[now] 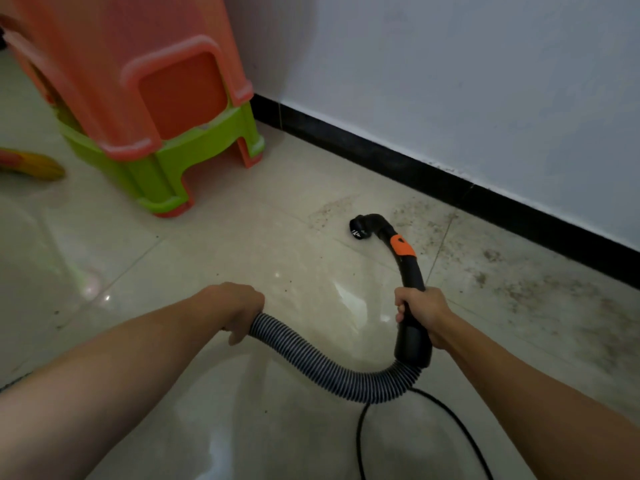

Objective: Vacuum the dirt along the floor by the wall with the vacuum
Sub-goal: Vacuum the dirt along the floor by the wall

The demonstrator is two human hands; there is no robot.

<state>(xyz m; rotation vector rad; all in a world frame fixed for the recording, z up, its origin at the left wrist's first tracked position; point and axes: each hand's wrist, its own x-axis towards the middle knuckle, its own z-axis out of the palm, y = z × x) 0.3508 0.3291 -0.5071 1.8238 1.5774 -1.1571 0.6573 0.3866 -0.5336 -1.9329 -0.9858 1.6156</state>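
pale floor tiles are bordered by a black skirting under a white wall, and dirt is spread along it. the vacuum wand is clasped by the right grip, its nozzle down at the tiles beside the dirt. the ribbed hose is clasped by the left grip. stacked plastic stools are seen upper left.

The black curved plastic vacuum wand, banded with an orange collar, arcs toward the far side. Its small black nozzle sits low at the glossy beige tiled floor, near the white wall with its black skirting. The right hand grips the wand. The ribbed grey-and-black hose sags in a near loop, its left end held by the left hand. Brown speckled dirt spreads right of the nozzle along the skirting.
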